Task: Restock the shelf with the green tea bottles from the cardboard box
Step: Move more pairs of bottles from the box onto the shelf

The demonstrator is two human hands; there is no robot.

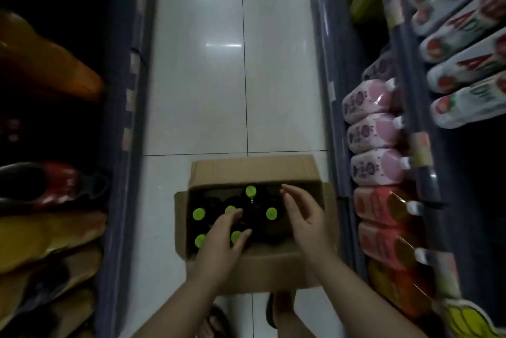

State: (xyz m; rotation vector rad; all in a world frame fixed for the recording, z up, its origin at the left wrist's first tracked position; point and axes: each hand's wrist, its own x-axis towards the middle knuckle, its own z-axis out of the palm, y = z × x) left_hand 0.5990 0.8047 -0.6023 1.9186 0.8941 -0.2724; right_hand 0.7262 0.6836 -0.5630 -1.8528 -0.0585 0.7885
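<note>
An open cardboard box (254, 170) sits on the white tiled aisle floor in front of me. Inside stand several dark green tea bottles with bright green caps, one at the back (250, 191) and one on the right (271, 213). My left hand (223, 239) reaches into the box with fingers spread over the caps near the front left, gripping nothing that I can see. My right hand (302, 220) hovers over the box's right side, fingers relaxed and open, holding nothing. The bottles' bodies are hidden in the box's shadow.
Shelves line both sides of the narrow aisle. The right shelf (421, 162) holds pink bottles (375, 132), red-orange bottles (383, 209) and white bottles higher up. The left shelf carries orange, red and yellow bottles (49, 239). My feet show below the box.
</note>
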